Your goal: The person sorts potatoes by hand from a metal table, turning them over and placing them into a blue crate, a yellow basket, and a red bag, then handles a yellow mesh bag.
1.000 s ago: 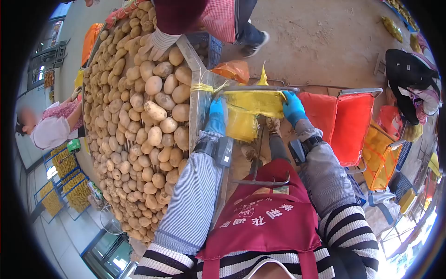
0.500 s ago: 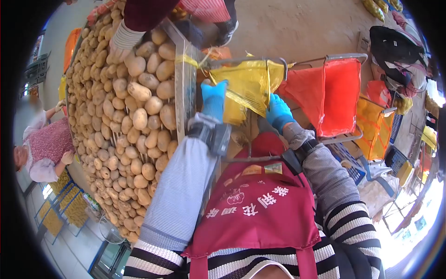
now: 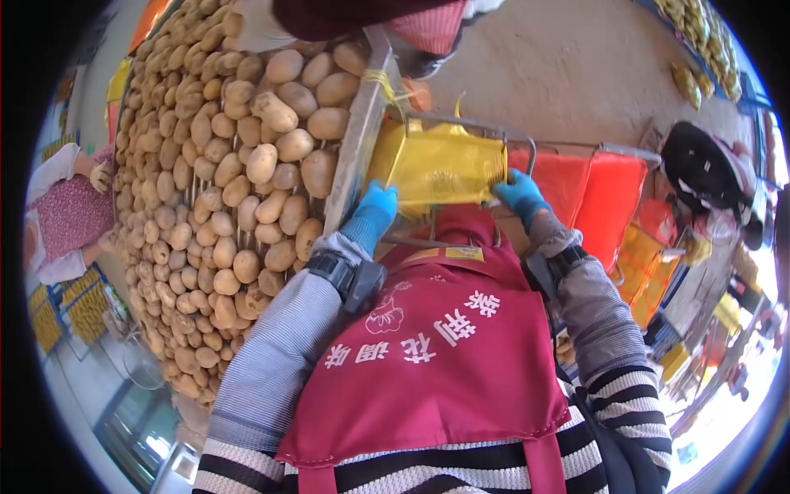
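A yellow mesh bag (image 3: 444,169) hangs from a metal frame (image 3: 527,136), its mouth spread wide beside the sorting table. My left hand (image 3: 377,207), in a blue glove, is closed on the bag's near left corner, close to the table's metal edge. At the near right corner, my right hand (image 3: 520,196), also gloved in blue, has its fingers closed on the bag's rim. The fingertips of both hands are partly hidden by the bag. Many potatoes (image 3: 262,163) cover the table to my left.
Red bags (image 3: 613,198) hang on a frame to the right, with an orange bag (image 3: 642,263) beyond. A co-worker's sleeve (image 3: 329,16) reaches over the potatoes at the top. Another person (image 3: 70,206) stands across the table. Filled bags (image 3: 691,86) lie on the floor at upper right.
Both hands have drawn the yellow bag's near side toward me, and its mouth is now stretched wider. The view has shifted, and the co-worker's hand at the top has moved, now blurred.
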`<state>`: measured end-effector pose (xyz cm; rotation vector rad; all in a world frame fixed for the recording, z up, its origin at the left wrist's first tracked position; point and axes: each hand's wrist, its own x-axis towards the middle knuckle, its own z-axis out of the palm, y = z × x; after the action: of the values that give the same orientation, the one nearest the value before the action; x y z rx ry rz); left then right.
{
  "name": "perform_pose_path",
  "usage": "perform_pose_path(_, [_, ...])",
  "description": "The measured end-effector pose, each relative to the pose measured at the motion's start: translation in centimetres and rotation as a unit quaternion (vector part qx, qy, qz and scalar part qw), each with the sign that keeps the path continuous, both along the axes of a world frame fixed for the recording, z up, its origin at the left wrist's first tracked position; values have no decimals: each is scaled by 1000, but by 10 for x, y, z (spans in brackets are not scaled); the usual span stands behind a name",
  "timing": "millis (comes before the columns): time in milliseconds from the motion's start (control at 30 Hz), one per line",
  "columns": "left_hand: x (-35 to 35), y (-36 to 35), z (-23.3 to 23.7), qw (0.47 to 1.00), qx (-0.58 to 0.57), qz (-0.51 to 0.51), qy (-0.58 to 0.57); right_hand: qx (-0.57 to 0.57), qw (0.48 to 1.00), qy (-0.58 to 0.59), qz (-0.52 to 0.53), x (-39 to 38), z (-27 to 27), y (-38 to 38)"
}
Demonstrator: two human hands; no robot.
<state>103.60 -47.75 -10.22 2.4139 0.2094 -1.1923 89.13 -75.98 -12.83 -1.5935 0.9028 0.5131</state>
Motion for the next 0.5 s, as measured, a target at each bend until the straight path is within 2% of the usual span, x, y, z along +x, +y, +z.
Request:
perform_pose_path(33, [-2,3,-2,1000,-2,18,22,16,998,52,44,-2,7,-2])
perform_pose_path(100, [-4,-2,17,999,22,32,20,-70,979,45,184,-8,-9,-6])
perform_pose_path(133, [-5,-3,23,998,36,36,22,-54,968,54,237,-9,-21,-12])
perform_pose_path(233, [-18,-2,19,994,-11,99,-47,65,931,127,336,23,37,-20])
perform_pose_path(267, [-22,-1,20,991,-23,121,-49,67,924,123,357,23,35,-17])
perform_pose_path(333, [-27,3,22,984,-46,164,-53,23,899,128,419,26,29,-4])
perform_pose_path(400, [-31,5,24,986,-38,151,-63,-50,867,113,482,23,17,8])
perform_pose_path(433, [-33,7,24,987,-33,144,-69,-5,863,137,486,19,6,9])
perform_pose_path(500, [-39,16,3,974,-76,209,-43,85,849,185,488,12,-11,8])
